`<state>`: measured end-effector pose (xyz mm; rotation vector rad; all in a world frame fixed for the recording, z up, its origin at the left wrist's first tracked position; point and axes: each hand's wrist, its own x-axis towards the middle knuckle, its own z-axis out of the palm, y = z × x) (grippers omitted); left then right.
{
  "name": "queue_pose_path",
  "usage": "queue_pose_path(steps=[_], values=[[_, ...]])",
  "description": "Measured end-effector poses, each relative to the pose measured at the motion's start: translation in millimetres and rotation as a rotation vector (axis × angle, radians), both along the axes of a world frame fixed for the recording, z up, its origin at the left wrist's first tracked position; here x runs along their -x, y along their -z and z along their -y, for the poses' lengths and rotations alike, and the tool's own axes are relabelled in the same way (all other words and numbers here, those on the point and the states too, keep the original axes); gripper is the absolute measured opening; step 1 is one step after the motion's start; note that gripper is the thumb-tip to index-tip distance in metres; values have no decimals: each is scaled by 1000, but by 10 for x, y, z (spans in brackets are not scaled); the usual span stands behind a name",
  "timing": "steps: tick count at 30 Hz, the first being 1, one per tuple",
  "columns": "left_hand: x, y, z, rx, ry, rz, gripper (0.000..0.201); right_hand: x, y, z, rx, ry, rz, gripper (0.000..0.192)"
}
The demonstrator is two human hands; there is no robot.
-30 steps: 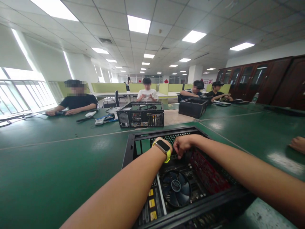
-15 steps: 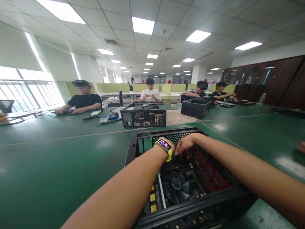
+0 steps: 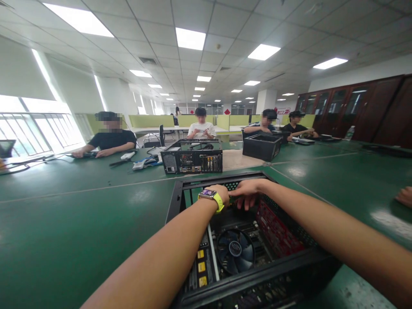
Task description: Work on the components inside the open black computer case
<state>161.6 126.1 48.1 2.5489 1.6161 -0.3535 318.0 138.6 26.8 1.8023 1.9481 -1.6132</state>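
Both my forearms reach into an open black computer case (image 3: 175, 201) lying on the green table (image 3: 80, 223). My left hand (image 3: 222, 191), with a yellow-strapped watch (image 3: 210, 196) on its wrist, is at the far inner end of the case; its fingers are hidden behind the wrist. My right hand (image 3: 247, 192) is beside it and touching it, fingers pointing down near the perforated far wall. I cannot tell what either hand grips. Inside the case, below the hands, are a round black cooler fan (image 3: 234, 251) and a red card (image 3: 278, 229).
A second computer case (image 3: 192, 156) with parts inside and a black empty case (image 3: 261, 146) stand further back. Cables and small items (image 3: 144, 161) lie at the left. Several people sit along the far side. Another person's hand (image 3: 404, 196) rests at the right edge.
Both hands have shifted slightly up and toward the case's far wall. My right hand's fingers have stretched out flatter, and my left wrist has turned so the watch face points up.
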Motion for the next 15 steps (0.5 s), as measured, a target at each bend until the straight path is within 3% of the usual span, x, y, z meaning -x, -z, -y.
queue_pose_path(steps=[4,8,11,15], values=[[13,-34,7,96,14,-54,28,-24,43,-1,35,-39,-208,62],[7,-71,34,117,99,-53,36,-28,52,8,-16,-21,-176,51],[6,-77,49,141,184,62,33,-17,22,33,-28,-41,-147,46],[20,-74,69,285,140,155,18,-22,-7,60,6,-62,-180,47]])
